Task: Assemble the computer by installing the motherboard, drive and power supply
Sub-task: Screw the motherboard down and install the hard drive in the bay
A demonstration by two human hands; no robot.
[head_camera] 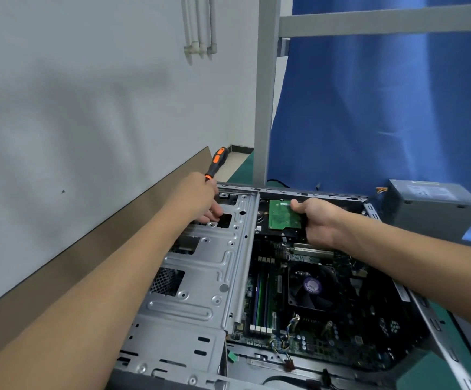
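Note:
An open computer case (200,277) lies on its side, with the motherboard (327,319) and its black CPU fan (311,287) inside. At the case's far end sits a hard drive (280,218), green circuit board facing up. My right hand (317,220) grips the drive's right edge, thumb on top. My left hand (200,201) holds an orange-and-black screwdriver (216,161), handle pointing up, over the far left corner of the metal drive cage. The grey power supply (431,206) stands outside the case at the right.
A white wall and a brown board (88,249) run along the left. A grey metal post (265,88) and a blue curtain (383,108) stand behind the case. Green table surface (425,370) shows at the lower right.

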